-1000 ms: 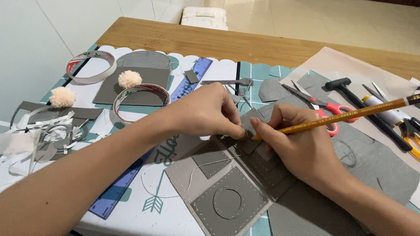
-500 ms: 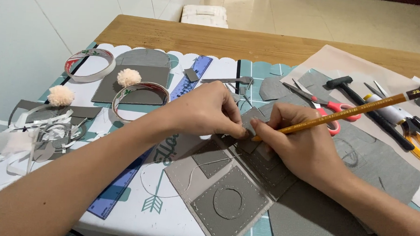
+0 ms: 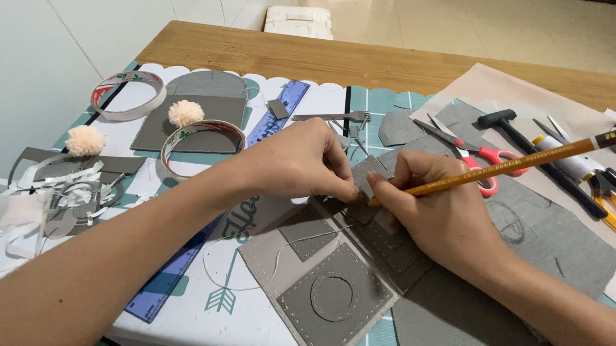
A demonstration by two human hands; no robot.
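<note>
Right hand clamped on pencil, tip down-left on small grey piece atop stitched felt panel, long axis rising up-right toward hammer; left hand pinching same piece from left, fingertips nearly touching the right's

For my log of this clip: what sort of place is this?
Probably a home craft table. Grey leather pieces with stitching lie on a cutting mat, with scissors, a hammer and tape rolls around, while both hands work with a pencil.
</note>
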